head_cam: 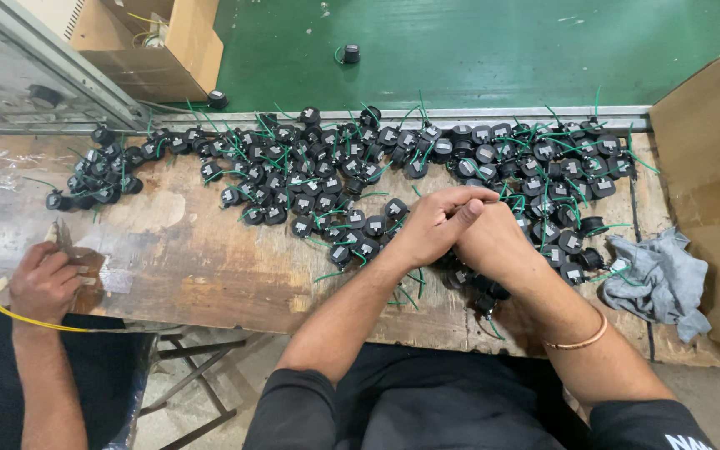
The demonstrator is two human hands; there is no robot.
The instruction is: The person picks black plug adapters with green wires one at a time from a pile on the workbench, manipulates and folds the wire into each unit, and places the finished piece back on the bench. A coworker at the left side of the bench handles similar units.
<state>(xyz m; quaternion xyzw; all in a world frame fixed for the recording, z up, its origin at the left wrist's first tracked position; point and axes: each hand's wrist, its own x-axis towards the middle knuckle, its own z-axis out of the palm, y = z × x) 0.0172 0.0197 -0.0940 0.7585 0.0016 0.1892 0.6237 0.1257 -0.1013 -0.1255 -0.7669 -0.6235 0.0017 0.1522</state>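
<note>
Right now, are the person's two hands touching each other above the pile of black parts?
Touching. The head view shows the left hand folded over the right hand, fingers overlapping with no gap, above the black round parts spread across the wooden bench.

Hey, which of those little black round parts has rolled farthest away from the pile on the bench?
The black round part lying alone on the green floor beyond the bench's metal edge; another sits nearer that edge by the cardboard box, and the rest lie heaped on the wooden bench.

A workshop floor, plainly: a worn, scarred wooden bench with a metal rail along its far edge, heaped with small black parts trailing green wires, cardboard boxes at the right edge and far left corner, green painted floor beyond.
</note>
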